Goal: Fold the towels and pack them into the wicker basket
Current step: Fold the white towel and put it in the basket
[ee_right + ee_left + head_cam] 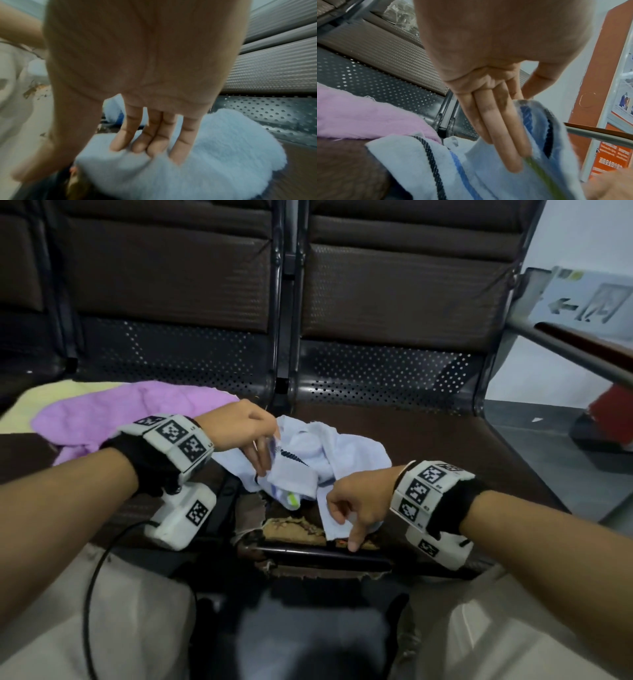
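Note:
A crumpled light blue towel [329, 453] with dark and blue stripes lies on the brown bench seat [462, 446] in front of me. My left hand [269, 451] pinches its striped edge [537, 121] between thumb and straight fingers [501, 142] and holds it raised. At the towel's near edge, my right hand [342, 520] pushes four fingertips [154, 147] into the cloth [214, 155], with the thumb held apart. A purple towel [130, 416] lies on a pale yellow one [61, 395] at the left. No wicker basket is in view.
The seat's front edge [291, 527] is torn, with foam showing. Padded backrests [394, 285] rise behind the bench. A metal armrest [565, 347] crosses the right side. A black cable [90, 583] hangs from my left wrist over my knees.

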`<state>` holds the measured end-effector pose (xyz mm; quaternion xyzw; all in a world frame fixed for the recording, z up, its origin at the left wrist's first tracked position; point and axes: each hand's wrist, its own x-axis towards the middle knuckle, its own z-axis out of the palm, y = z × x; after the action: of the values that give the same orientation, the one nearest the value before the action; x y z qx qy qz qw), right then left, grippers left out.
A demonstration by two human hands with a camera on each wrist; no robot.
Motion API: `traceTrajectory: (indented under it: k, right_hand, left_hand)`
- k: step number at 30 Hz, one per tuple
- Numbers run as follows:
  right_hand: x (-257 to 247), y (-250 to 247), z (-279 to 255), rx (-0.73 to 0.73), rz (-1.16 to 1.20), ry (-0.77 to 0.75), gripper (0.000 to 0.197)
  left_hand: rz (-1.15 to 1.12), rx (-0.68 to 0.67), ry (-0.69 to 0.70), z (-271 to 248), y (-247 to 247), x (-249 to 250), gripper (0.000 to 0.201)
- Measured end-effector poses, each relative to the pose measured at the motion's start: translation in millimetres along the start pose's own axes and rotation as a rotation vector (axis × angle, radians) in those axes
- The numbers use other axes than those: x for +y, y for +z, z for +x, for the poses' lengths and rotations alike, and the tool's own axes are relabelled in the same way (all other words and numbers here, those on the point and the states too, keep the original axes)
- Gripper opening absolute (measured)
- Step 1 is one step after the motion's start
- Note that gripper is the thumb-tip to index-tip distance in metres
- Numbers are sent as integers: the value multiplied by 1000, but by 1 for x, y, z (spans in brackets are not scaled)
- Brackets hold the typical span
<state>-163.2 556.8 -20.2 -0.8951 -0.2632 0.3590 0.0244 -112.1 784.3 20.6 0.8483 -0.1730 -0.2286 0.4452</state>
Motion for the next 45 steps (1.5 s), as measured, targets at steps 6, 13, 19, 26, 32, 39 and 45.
traceTrajectory:
  k: [6, 13, 19, 26, 32, 39, 45]
  right_hand:
    - [-10, 14, -9, 179, -84, -67, 24]
    - [-14, -14, -43, 373, 0, -26, 19]
    - [-18, -59, -80, 904, 547, -337, 7]
    - [-14, -80, -53, 1169, 675, -346, 7]
    - [5, -76, -23, 1037, 699, -251, 8]
    - [21, -75, -7, 886, 715, -200, 7]
    - [36, -73, 0, 926, 762, -187, 10]
  left_hand:
    - [119, 146, -23, -7, -3, -6, 31]
    - [173, 194, 80, -16, 3, 9, 19]
    - [-36, 394, 347, -20, -3, 54, 34]
    - [-315, 411, 350, -4, -7, 76, 35]
    - [-253, 395, 282, 23, 6, 56, 36]
    - [-389, 356, 204, 41, 9, 49, 29]
    - [-555, 248, 114, 45, 7, 44, 23]
